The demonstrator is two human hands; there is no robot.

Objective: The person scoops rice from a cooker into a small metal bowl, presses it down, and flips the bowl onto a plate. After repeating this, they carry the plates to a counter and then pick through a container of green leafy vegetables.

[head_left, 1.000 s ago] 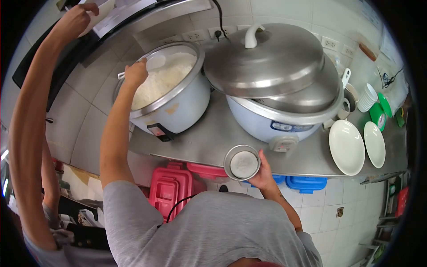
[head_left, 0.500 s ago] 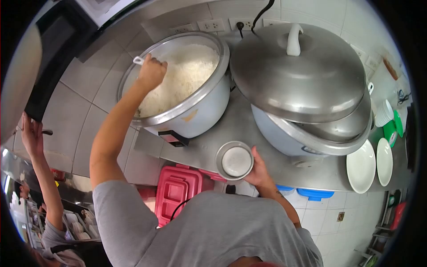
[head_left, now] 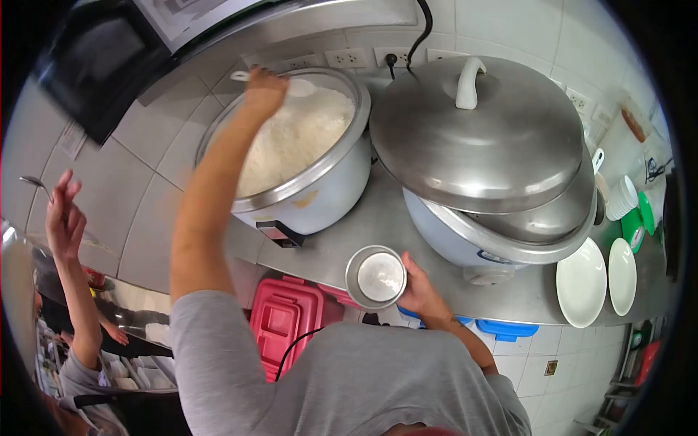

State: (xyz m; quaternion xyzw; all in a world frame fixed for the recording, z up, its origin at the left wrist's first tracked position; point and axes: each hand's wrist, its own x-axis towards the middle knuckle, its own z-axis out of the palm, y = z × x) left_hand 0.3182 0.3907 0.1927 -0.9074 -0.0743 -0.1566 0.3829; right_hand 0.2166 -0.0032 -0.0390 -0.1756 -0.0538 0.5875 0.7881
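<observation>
My left hand (head_left: 266, 93) is closed on a white rice paddle (head_left: 302, 88) over the far side of an open rice cooker (head_left: 313, 190). The paddle's blade lies against the white rice (head_left: 294, 138), and its handle end sticks out left of my fist. Near the counter's front edge, my right hand (head_left: 422, 291) grips a round metal cup (head_left: 376, 277) from its right side. A pale, flat round surface shows inside the cup; I cannot tell whether it is rice or the bottom.
A second cooker (head_left: 443, 229) carries large metal lids (head_left: 480, 138). White oval plates (head_left: 582, 283), stacked cups (head_left: 622, 198) and a green item (head_left: 634, 229) are at the right. Red bin (head_left: 283, 320) below. At left, another person's raised hand (head_left: 67, 218) is near a spoon (head_left: 33, 182).
My left hand has moved up and right over the rice with the paddle, whose blade now shows. The other person's hand has come away from the black appliance's edge. The view has shifted slightly.
</observation>
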